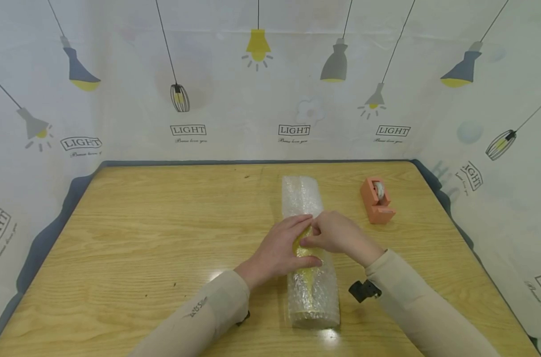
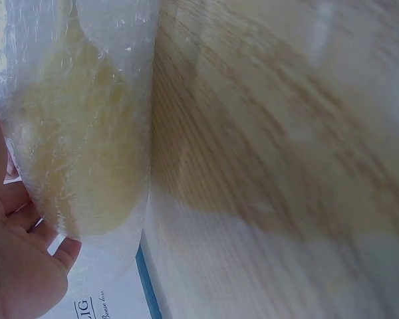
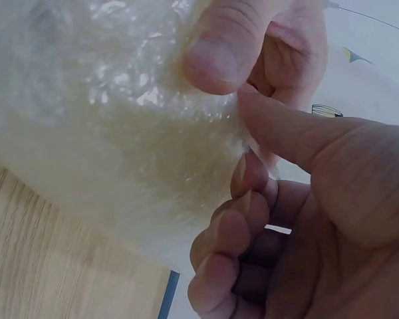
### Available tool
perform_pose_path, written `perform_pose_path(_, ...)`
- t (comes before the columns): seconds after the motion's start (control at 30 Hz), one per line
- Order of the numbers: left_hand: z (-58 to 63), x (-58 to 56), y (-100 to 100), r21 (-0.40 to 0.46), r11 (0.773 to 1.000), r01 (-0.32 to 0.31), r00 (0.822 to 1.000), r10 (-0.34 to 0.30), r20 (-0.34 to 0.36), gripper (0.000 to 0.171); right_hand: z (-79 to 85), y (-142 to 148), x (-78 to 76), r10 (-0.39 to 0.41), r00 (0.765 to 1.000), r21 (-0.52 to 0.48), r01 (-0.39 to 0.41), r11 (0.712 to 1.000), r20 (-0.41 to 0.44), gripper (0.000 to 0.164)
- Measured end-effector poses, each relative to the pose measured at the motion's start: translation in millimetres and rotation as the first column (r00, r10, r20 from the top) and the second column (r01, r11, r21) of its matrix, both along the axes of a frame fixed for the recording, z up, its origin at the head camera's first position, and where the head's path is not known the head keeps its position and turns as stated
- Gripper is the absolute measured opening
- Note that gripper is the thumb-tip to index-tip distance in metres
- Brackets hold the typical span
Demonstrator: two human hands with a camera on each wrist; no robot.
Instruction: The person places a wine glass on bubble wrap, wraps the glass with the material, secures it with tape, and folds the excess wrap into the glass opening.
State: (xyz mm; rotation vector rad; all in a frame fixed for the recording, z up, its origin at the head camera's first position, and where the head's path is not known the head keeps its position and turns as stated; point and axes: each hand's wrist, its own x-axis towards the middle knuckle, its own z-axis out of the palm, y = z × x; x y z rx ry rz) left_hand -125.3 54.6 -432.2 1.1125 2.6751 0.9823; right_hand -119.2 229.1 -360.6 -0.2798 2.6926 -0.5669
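A long bundle of bubble wrap lies on the table in front of the person. Through the clear plastic shows a yellow thing with a wide rounded body that narrows to a thin stem. The left hand holds the bundle from its left side, thumb and fingers spread across the top. Over the right side comes the right hand, thumb and index finger pinched together at the wrap beside the left fingers. In the right wrist view the left thumb presses on the plastic close to that pinch.
An orange tape dispenser with a roll of clear tape stands to the right, beyond the right hand. The wooden table is bordered by a pale cloth wall printed with lamps at the back and sides.
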Motion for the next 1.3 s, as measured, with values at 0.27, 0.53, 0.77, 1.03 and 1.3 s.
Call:
perform_pose_path(0.27, 0.5, 0.4, -0.5, -0.014, 1.0, -0.003, 1.0, 0.003, 0.004, 0.095, -5.0, 5.1, 0.2, -0.047, 0.999, -0.012, 0.047, 0.999, 0.004, 0.058)
perform_pose_path(0.53, -1.7, -0.7, -0.5, -0.02, 1.0, 0.001, 1.0, -0.001, 0.01, 0.094, -12.4, 18.0, -1.4, -0.017, 0.999, -0.137, 0.022, 0.99, 0.035, 0.056)
perform_pose_path(0.77, -1.2, -0.8, -1.3, -0.02, 1.0, 0.006, 1.0, -0.006, 0.016, 0.095, -13.6, 25.0, -1.1, -0.017, 0.999, -0.169, 0.022, 0.985, 0.033, 0.052)
perform_pose_path(1.03, -2.4, -1.5, -2.6, -0.022, 1.0, 0.007, 1.0, -0.007, 0.015, 0.096, -18.1, 35.5, 1.1, -0.029, 0.998, -0.227, 0.039, 0.973, 0.048, 0.048)
perform_pose_path(1.3, -1.8, -1.0, -4.4, -0.014, 1.0, 0.005, 0.999, -0.004, 0.038, 0.095, -25.0, 41.5, 3.0, -0.029, 0.998, -0.277, 0.041, 0.96, 0.048, 0.044)
